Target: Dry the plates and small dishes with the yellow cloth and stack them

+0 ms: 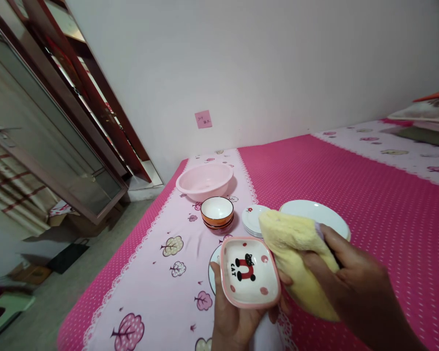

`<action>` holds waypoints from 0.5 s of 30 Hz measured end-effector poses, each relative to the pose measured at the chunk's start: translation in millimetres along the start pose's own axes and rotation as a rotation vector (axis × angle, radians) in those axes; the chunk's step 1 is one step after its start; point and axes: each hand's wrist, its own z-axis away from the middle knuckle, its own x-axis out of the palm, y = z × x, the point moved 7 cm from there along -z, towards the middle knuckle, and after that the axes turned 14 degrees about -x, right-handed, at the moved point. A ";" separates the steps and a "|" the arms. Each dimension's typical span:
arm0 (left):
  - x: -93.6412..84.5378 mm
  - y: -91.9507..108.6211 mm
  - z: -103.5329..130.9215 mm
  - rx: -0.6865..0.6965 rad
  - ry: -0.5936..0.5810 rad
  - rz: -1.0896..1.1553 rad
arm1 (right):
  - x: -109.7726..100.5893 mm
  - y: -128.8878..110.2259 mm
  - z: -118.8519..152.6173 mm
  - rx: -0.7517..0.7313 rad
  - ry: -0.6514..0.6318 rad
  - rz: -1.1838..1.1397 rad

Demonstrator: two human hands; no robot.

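Note:
A square white bowl (249,273) with a pink rim, pink dots and a cat picture rests in my left hand (231,317), whose fingers wrap its sides and underside. My right hand (346,275) pinches a folded yellow cloth (296,243), which hangs at the bowl's right edge. Behind the bowl stand several stacked orange bowls (217,210) with white insides. A stack of small white plates (251,219) is partly covered by the cloth. Larger white plates (318,210) lie behind the cloth and my right hand. Another plate (212,265) shows partly under the held bowl.
A pink basin (205,181) sits at the back of the bed, near the wall. The bed (373,214) has a pink patterned cover, with its left edge dropping to the floor. A pillow (424,112) lies far right. A pink note (204,119) is on the wall.

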 end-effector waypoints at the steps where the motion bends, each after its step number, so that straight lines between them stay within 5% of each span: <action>1: 1.2 0.8 0.0 0.010 0.001 0.000 | 2.2 -2.1 -1.4 -0.007 -0.008 -0.012; 6: -6.9 1.8 2.7 0.045 0.046 0.056 | 6.3 -8.6 -2.4 -0.110 -0.017 0.023; 11: -35.8 2.2 7.3 0.172 0.251 0.160 | 6.5 -17.0 0.3 -0.271 -0.104 -0.076; 15: -38.2 7.6 9.1 0.271 0.345 0.136 | 12.1 -26.3 5.2 -0.410 -0.177 -0.171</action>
